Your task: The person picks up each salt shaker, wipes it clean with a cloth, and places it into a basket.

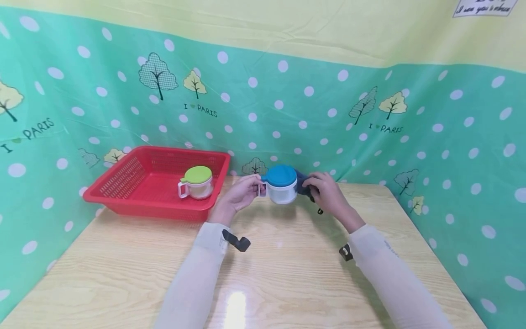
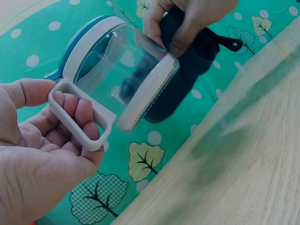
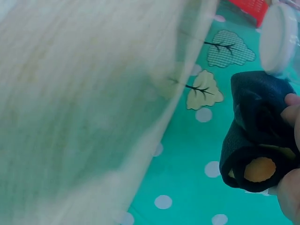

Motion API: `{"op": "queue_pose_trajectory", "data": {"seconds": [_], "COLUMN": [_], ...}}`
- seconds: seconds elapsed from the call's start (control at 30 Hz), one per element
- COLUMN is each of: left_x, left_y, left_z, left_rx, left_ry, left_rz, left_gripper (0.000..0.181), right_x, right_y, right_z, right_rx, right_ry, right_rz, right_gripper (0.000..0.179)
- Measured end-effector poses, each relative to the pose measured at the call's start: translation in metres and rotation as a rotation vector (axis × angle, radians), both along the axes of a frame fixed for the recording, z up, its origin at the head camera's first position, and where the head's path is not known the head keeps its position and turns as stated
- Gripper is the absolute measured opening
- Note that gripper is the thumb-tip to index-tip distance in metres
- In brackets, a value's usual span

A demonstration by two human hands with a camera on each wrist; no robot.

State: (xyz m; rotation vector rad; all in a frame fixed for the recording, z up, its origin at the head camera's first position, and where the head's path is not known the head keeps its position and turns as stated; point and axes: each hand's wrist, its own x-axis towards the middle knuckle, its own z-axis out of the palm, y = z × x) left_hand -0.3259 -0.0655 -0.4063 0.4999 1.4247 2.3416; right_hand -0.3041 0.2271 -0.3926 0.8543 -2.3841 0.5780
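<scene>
A clear seasoning jar (image 1: 282,195) with a blue lid (image 1: 281,175) and white base is held up over the back of the table. My left hand (image 1: 240,194) grips its white handle (image 2: 77,119), fingers curled through the loop. On the jar's other side, my right hand (image 1: 328,194) pinches a bunched dark navy cloth (image 2: 176,93) with a small hanging loop (image 2: 230,43). In the left wrist view the cloth lies close against the jar's side and base. The right wrist view shows the cloth (image 3: 258,108) rolled, and only the right hand's fingertips (image 3: 290,197).
At the back left, a red plastic basket (image 1: 158,208) holds a similar jar (image 1: 200,188) with a green lid. The wooden table (image 1: 279,274) meets a green dotted curtain (image 1: 255,114) behind and at the sides. Dark straps (image 1: 236,241) hang at the wrists.
</scene>
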Motion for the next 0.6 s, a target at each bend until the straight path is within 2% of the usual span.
{"op": "queue_pose_trajectory", "data": {"seconds": [0.23,0.3,0.4,0.6], "left_x": [0.000,0.000,0.001,0.003], "left_y": [-0.001,-0.002,-0.004,-0.003], "left_z": [-0.001,-0.001,0.000,0.001], "left_rx": [-0.010,-0.013,-0.021,-0.026], "left_ry": [0.022,0.031,0.048,0.070], "left_rz": [-0.015,-0.020,-0.030,-0.054], "left_gripper": [0.032,0.032,0.032,0.030], "right_x": [-0.001,-0.001,-0.002,-0.002], "right_y": [-0.004,-0.004,-0.003,0.002], "right_z": [0.027,0.030,0.026,0.010], "right_rx": [-0.038,-0.048,-0.046,-0.002], "right_ry": [0.031,0.045,0.041,-0.038], "right_rz": [0.052,0.067,0.077,0.066], "right_gripper": [0.022,0.022,0.021,0.020]}}
